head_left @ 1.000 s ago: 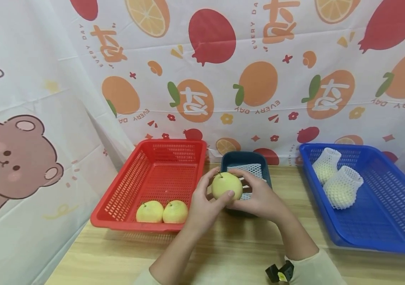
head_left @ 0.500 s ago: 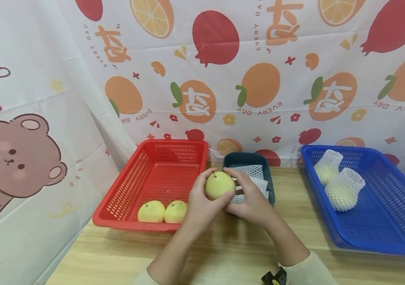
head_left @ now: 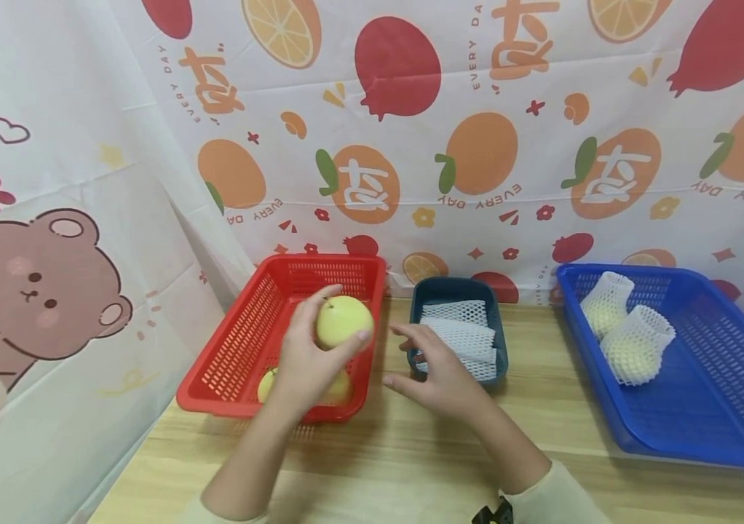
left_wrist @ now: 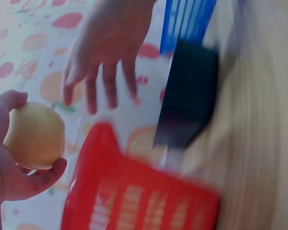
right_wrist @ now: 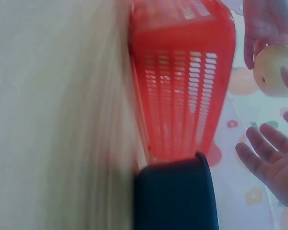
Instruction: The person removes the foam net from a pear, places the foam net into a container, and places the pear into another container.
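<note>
My left hand (head_left: 304, 362) grips a round yellow-green pear (head_left: 344, 322) with a short stem, held above the red basket (head_left: 215, 407). The same pear (left_wrist: 36, 135) sits between thumb and fingers in the left wrist view. Below it in the basket lie more pears (head_left: 267, 384), partly hidden by my left hand and wrist. My right hand (head_left: 440, 375) holds nothing; its fingers are spread and relaxed, in front of the dark green bin (head_left: 501, 364). White foam net sleeves (head_left: 457, 336) lie flat in that bin.
A blue basket (head_left: 686, 407) stands on the right, holding two pears in foam nets (head_left: 635, 349). The wooden table (head_left: 372, 466) runs along the front. A fruit-print cloth (head_left: 411, 160) hangs close behind the baskets, and a bear-print cloth (head_left: 38, 284) hangs at left.
Both hands held the pear before. My right hand has let go of it, and my left hand has carried it leftward over the red basket.
</note>
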A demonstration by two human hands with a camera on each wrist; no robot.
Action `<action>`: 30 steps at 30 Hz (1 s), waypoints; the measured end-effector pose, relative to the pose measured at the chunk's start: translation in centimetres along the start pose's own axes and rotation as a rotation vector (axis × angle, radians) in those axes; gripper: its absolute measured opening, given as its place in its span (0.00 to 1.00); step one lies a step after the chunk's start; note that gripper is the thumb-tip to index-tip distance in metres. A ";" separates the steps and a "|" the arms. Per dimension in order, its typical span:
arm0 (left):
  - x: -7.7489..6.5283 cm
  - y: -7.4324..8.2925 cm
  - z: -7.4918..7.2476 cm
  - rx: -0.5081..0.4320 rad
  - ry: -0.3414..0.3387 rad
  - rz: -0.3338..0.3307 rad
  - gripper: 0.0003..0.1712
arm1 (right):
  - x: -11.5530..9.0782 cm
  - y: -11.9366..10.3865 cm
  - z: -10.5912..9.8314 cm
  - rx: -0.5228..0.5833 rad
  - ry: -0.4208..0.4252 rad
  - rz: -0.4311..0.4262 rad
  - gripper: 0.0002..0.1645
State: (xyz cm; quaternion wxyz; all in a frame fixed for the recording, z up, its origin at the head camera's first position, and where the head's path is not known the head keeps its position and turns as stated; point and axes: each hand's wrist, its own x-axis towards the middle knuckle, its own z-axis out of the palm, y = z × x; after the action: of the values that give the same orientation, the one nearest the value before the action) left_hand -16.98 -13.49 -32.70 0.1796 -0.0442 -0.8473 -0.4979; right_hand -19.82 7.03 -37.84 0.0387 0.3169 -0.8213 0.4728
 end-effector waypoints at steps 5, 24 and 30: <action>1.0 -1.8 -4.3 0.150 0.022 -0.016 0.37 | 0.0 -0.5 1.8 -0.121 -0.128 -0.099 0.37; 3.7 -10.1 -11.0 0.706 -0.187 -0.008 0.40 | -0.2 -0.6 4.5 -0.247 -0.216 -0.179 0.27; 3.6 -11.1 -11.1 0.794 -0.214 0.089 0.36 | -0.1 -0.6 4.4 -0.260 -0.210 -0.180 0.26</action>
State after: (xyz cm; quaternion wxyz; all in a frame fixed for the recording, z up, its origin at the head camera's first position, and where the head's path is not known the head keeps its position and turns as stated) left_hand -20.24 -28.99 -35.79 0.1148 -0.0596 -0.9847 -0.1167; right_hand -18.36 3.40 -39.86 0.0358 0.4291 -0.8433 0.3215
